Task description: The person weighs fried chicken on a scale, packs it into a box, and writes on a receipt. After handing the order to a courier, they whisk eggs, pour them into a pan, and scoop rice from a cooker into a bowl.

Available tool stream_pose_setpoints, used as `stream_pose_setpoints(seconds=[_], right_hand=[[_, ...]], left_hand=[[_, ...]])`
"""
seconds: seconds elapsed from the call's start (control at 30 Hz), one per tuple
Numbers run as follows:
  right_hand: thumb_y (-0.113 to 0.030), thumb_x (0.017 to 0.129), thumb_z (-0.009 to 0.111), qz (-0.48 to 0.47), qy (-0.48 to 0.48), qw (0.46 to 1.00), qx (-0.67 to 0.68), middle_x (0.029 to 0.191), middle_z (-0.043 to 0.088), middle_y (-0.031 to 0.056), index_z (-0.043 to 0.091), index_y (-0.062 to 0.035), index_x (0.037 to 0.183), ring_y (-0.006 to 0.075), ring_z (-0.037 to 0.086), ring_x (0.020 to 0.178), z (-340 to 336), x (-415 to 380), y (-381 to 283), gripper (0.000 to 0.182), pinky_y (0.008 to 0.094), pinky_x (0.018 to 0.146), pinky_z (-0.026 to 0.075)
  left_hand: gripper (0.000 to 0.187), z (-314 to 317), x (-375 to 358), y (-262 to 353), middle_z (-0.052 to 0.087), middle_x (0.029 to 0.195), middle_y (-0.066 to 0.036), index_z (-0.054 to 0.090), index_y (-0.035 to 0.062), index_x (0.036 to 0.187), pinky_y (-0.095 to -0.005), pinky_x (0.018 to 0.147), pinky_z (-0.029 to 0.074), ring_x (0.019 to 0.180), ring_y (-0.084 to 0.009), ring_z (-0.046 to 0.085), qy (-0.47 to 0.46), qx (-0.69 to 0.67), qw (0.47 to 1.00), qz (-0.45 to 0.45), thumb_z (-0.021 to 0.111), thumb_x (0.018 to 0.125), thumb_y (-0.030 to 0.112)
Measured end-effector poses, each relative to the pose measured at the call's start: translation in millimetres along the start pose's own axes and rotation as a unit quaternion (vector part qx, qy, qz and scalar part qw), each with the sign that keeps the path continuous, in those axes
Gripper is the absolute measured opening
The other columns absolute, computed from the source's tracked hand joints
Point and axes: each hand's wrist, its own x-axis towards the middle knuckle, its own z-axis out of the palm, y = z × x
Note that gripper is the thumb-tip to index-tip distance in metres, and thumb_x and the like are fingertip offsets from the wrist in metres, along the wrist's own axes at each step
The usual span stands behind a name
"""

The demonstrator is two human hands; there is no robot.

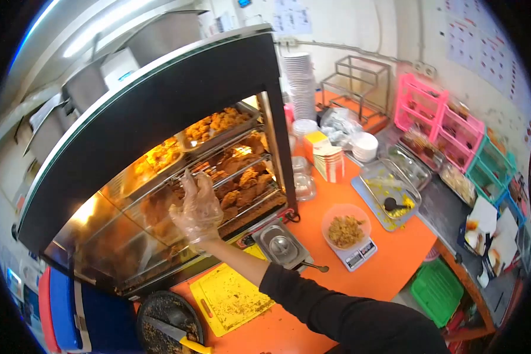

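Note:
My right hand (199, 209), in a clear plastic glove, reaches up to the front of a lit food display cabinet (159, 94). Its fingers are stretched out and apart, with nothing visible in them. Behind the fingers, fried chicken pieces (239, 187) lie on the wire shelves. Higher up are a tray of golden fried pieces (156, 159) and another tray of fried pieces (218, 124). Below my forearm is a yellow cutting board (233, 298) covered in crumbs. My left hand is out of view.
A knife (174, 334) rests across a dark round mortar (153, 310). On the orange counter stand a lidded steel container (281, 241), a pink bowl of fried bits (346, 230) on a scale (360, 258), and a tray with a black spoon (389, 189). Stacked bowls (299, 82) stand behind.

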Motion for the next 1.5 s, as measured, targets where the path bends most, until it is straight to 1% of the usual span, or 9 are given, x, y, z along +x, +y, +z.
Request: stream_pose_setpoints(seconds=[0.23,0.7,0.87,0.97,1.1,1.2,1.23,1.4,1.5], right_hand=[[-0.027,0.062,0.073,-0.006,0.105,0.987,-0.123,0.139,-0.004,0.0319,0.008,-0.0112,0.138,0.0473,0.002,0.13,-10.6,7.0,25.2,0.101,0.0547,0.1,0.017],[-0.033,0.058,0.073,0.113,0.182,0.947,-0.24,0.135,0.015,0.0326,0.018,-0.0036,0.135,0.0462,0.01,0.128,-122.6,72.3,115.4,0.099,0.0507,0.104,0.015],[-0.04,0.066,0.066,-0.026,0.024,0.991,-0.126,0.139,0.004,0.0311,0.012,-0.0086,0.139,0.0436,0.007,0.13,-176.3,92.8,163.7,0.095,0.0506,0.104,0.013],[-0.041,0.071,0.06,-0.135,0.012,0.972,-0.194,0.132,0.036,0.0129,0.043,-0.0138,0.124,0.0287,0.033,0.124,-198.0,105.8,254.4,0.062,0.0439,0.098,0.029],[-0.026,0.08,0.051,-0.031,-0.311,0.891,-0.33,0.11,0.051,0.0166,0.054,-0.0158,0.109,0.0314,0.054,0.097,-250.4,163.8,398.7,0.031,0.0417,0.084,0.043],[-0.027,0.083,0.048,0.029,-0.425,0.901,0.088,0.111,0.052,0.0171,0.054,-0.0152,0.108,0.0293,0.053,0.101,-237.1,166.4,524.6,0.029,0.0404,0.085,0.044],[-0.032,0.082,0.048,-0.009,-0.454,0.891,-0.02,0.105,0.056,0.0146,0.056,-0.0165,0.106,0.0279,0.056,0.095,-245.2,176.7,511.7,0.03,0.0402,0.081,0.045],[-0.045,0.083,0.046,-0.156,-0.467,0.796,-0.352,0.088,0.064,0.0092,0.06,-0.0222,0.101,0.0239,0.063,0.08,-234.5,209.3,519.3,0.033,0.0378,0.066,0.05],[-0.041,0.084,0.05,-0.308,-0.386,0.84,-0.225,0.077,0.064,0.0094,0.062,-0.0204,0.102,0.0216,0.062,0.059,-218.0,215.0,546.2,0.03,0.0334,0.052,0.05]], left_hand=[[0.02,2.3,-5.5,-9.3,0.051,0.094,-0.02,0.055,-0.0032,0.091,-0.0413,0.078,0.04,0.087,-0.0352,0.048,0.009,-0.019,0.999,-0.04,0.048,0.073,0.001],[0.028,7.1,7.3,44.9,0.045,0.108,-0.021,0.044,-0.0056,0.109,-0.0396,0.088,0.037,0.098,-0.0351,0.047,0.026,0.05,0.997,0.058,0.045,0.084,0.007],[0.026,68.1,65.8,176.4,0.048,0.107,-0.023,0.047,-0.0039,0.107,-0.0431,0.087,0.038,0.099,-0.0369,0.047,0.061,0.08,0.981,0.166,0.049,0.083,0.006],[0.019,134.3,99.8,256.9,0.053,0.097,-0.016,0.051,-0.0008,0.096,-0.0401,0.08,0.041,0.091,-0.0316,0.051,0.083,-0.021,0.949,0.304,0.051,0.078,0.005],[0.026,211.3,163.9,365.1,0.054,0.098,-0.013,0.055,0.004,0.097,-0.0393,0.08,0.04,0.093,-0.0309,0.051,-0.095,-0.028,0.928,0.36,0.057,0.072,0.007],[0.024,279.9,213.9,415.4,0.055,0.101,-0.012,0.055,0.0046,0.098,-0.0396,0.081,0.04,0.096,-0.0305,0.051,-0.173,-0.067,0.918,0.351,0.057,0.073,0.008],[0.022,304.0,231.3,423.5,0.055,0.1,-0.012,0.055,0.0046,0.097,-0.0396,0.081,0.04,0.096,-0.0307,0.051,-0.185,-0.069,0.911,0.362,0.055,0.074,0.008],[0.025,423.9,304.9,447.6,0.056,0.103,-0.013,0.055,0.0068,0.102,-0.0415,0.08,0.042,0.096,-0.0309,0.052,-0.213,-0.012,0.917,0.337,0.05,0.078,0.015],[0.034,480.9,326.0,431.2,0.055,0.11,-0.011,0.053,0.0086,0.108,-0.0443,0.08,0.043,0.096,-0.0299,0.055,-0.197,0.12,0.896,0.38,0.045,0.08,0.026]])
